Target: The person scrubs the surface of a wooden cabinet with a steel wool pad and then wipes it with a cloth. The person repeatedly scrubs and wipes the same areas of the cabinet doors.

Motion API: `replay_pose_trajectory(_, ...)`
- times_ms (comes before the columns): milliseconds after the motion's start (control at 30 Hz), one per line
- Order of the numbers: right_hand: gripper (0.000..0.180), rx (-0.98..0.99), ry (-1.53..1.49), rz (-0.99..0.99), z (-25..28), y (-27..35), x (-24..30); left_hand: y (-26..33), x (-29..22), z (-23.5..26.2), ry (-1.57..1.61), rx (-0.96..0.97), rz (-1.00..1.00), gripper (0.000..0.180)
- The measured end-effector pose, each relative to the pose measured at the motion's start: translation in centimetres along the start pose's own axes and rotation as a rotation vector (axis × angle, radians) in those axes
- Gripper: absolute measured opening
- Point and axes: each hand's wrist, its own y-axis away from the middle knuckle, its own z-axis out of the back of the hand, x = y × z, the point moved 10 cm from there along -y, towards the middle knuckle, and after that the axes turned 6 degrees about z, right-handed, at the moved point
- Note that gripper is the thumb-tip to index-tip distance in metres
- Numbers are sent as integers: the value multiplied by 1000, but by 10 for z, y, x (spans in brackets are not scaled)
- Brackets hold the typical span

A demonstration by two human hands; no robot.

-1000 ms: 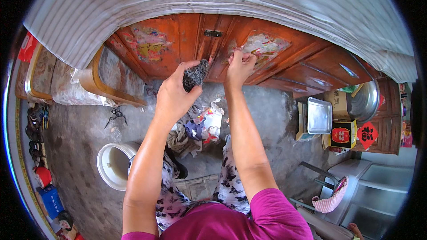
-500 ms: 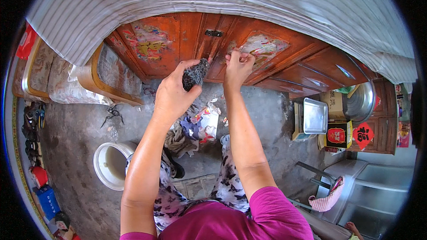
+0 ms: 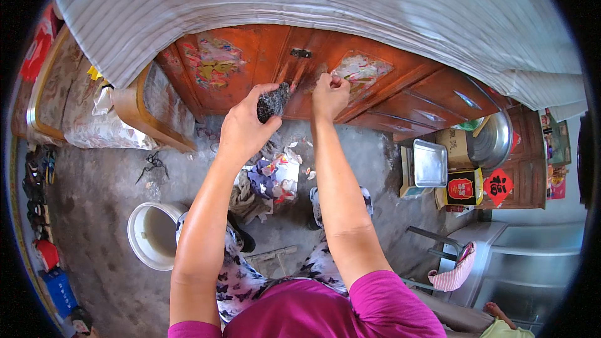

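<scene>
A: Where the striped cloth (image 3: 325, 6) hangs over the top edge, what is seen beneath it?

B: A red-brown wooden cabinet (image 3: 263, 69) is seen, its doors covered with worn, peeling paper pictures. One such picture (image 3: 358, 70) is stuck on the right door, and it is being worked at by both hands, which is presumably why they are raised against the door face.

A: What is found on the floor?

B: A grey concrete floor (image 3: 100, 194) is laid out below. A white bucket (image 3: 153, 235) is stood near the person's left leg, probably kept within reach. A heap of torn paper scraps and rags (image 3: 269, 178) is gathered at the foot of the cabinet, directly under the hands, where peeled bits would fall. A metal tray (image 3: 430, 163) is rested on boxes toward the right.

A: How are the hands held?

B: The left hand (image 3: 241, 128) is closed around a dark scouring pad (image 3: 273, 101), the fingers curled tight on it and the pad pressed toward the door beside the picture's left edge. The right hand (image 3: 330, 92) is set against the picture's left corner, fingers bunched narrow as if a paper edge were pinched; whether paper is actually gripped cannot be told.
</scene>
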Motion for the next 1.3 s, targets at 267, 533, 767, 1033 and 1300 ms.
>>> replay_pose_trajectory(267, 22, 60, -283, -171, -6, 10, -69, 5, 5, 33, -11, -65, 0, 56)
replay_pose_trajectory(533, 28, 420, -85, 7, 17, 45, -121, 7, 1, 38, -30, -52, 13, 55)
replay_pose_trajectory(767, 31, 23, 186, 430, 27, -7, 38, 7, 1, 36, -25, -35, 35, 56)
replay_pose_trajectory(1033, 29, -39, 139, 313, 18, -9, 44, 7, 0, 34, -13, -51, -26, 55)
replay_pose_trajectory(1300, 26, -70, 198, 485, 20, -12, 36, 7, -2, 32, -7, -32, -8, 56)
